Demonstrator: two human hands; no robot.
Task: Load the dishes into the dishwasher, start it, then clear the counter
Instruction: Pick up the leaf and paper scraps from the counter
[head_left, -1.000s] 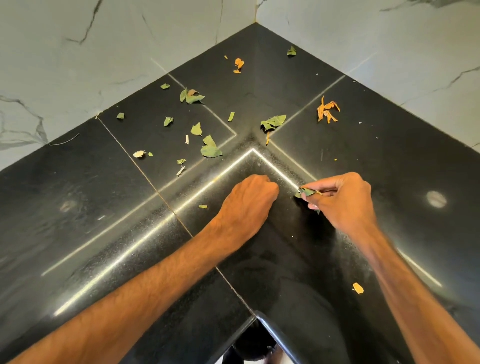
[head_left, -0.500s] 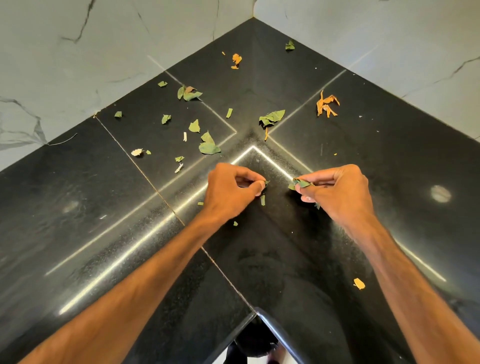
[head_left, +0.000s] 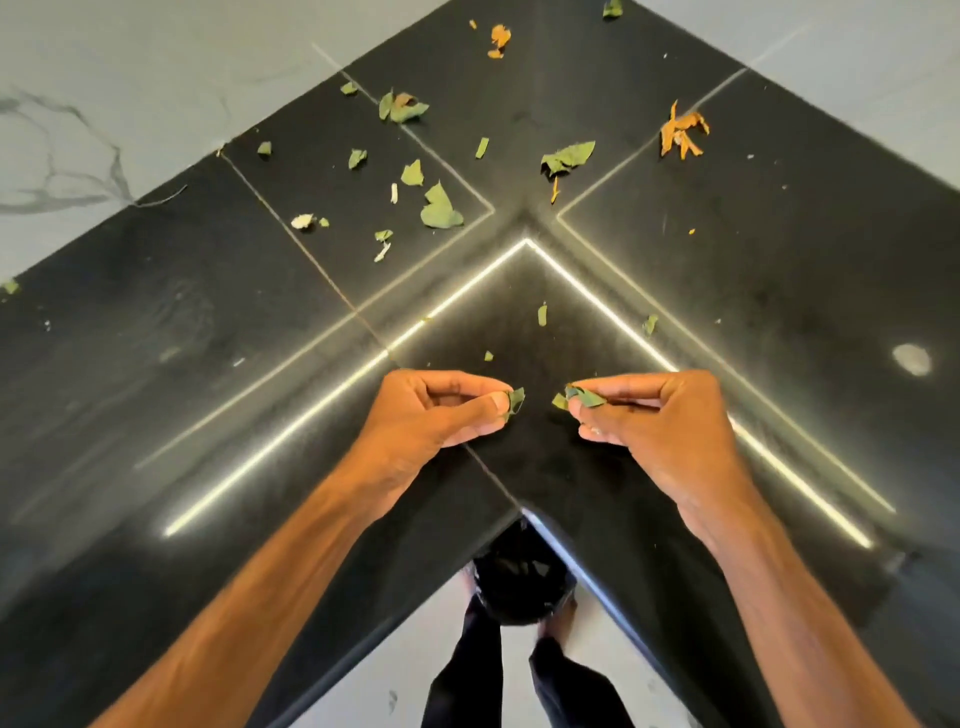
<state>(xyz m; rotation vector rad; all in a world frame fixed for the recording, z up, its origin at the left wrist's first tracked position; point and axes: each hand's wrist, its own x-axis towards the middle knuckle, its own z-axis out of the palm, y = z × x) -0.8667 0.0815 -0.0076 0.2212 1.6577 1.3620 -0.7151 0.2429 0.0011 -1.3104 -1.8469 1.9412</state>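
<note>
I stand at the inner corner of a black stone counter strewn with leaf scraps. My left hand pinches a small green leaf piece between thumb and forefinger, just above the counter. My right hand pinches a few green leaf pieces the same way. The two hands are close together, a short gap between them. Loose green bits lie just beyond my fingers. Larger green leaves and orange peel-like scraps lie farther back.
White marble walls meet behind the counter. Below the counter's inner corner stands a black bin on the pale floor, with my dark trouser legs beside it. A pale round mark shows on the counter at right.
Both hands have pulled back toward the counter's front corner. My left hand, pressed down on the counter a second ago, has picked up a leaf piece and now holds it lifted.
</note>
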